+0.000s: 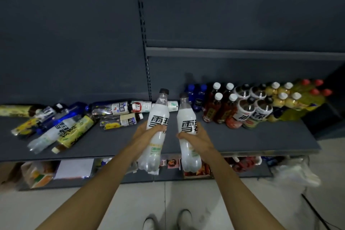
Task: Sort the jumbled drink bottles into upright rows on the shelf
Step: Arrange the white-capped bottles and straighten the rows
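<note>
The left hand (149,129) and right hand (194,135) each grip a clear plastic, white-labelled bottle, the left bottle (155,132) and right bottle (188,132), upright. Both are waisted and dark-capped, above the matte grey shelf (130,142).

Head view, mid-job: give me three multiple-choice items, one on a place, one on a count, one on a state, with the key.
1. Where do the upright rows stand on the shelf?
A. right part
B. left part
C. front middle

2. How many white-label bottles are held?
A. none
B. one
C. two

3. How does the pile of bottles at the left lie?
A. upright
B. on their sides
C. stacked in a crate

Key:
1 A: the upright rows fill the right part of the shelf.
2 C: the left hand grips one white-label bottle, the right hand grips another white-label bottle.
3 B: those bottles lie jumbled on their sides.
</note>
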